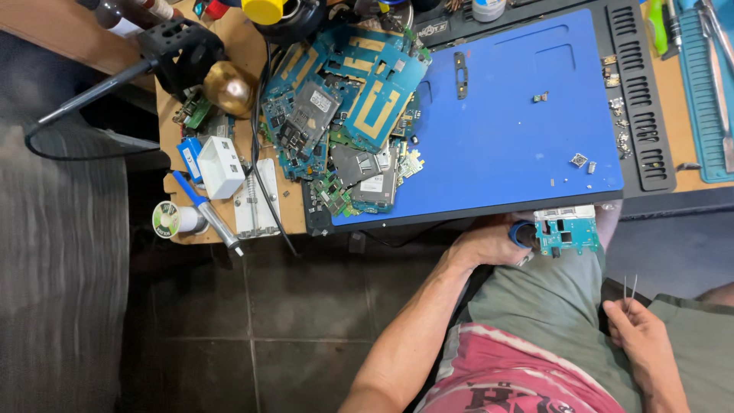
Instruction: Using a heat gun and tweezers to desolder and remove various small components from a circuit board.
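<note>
left grip: our left hand (489,243) is closed on a small teal circuit board (566,232), fingers curled over its left end, beside something blue we cannot make out.
right grip: our right hand (638,336) pinches a pair of thin metal tweezers (630,288) between thumb and fingers, low in the right of the frame, over the lap.
board place: lower centre-right, just under the near edge of the blue work mat (505,145), above the grey-green shorts (558,306).
board axis: long side runs left to right, roughly in line with the mat's edge; free end points to the right of the frame.
tweezers axis: nearly upright in the picture, tips toward the top of the frame, well apart from the board.
around: a heap of circuit boards (352,122) covers the mat's left part; small loose parts (579,160) lie on its right.
further out: a white box (220,167), a solder spool (170,219) and a blue-handled tool (205,211) sit at the table's left end; a black slotted tray (642,99) borders the mat on the right.
in the way: the mat's near edge overhangs the board's top side.
</note>
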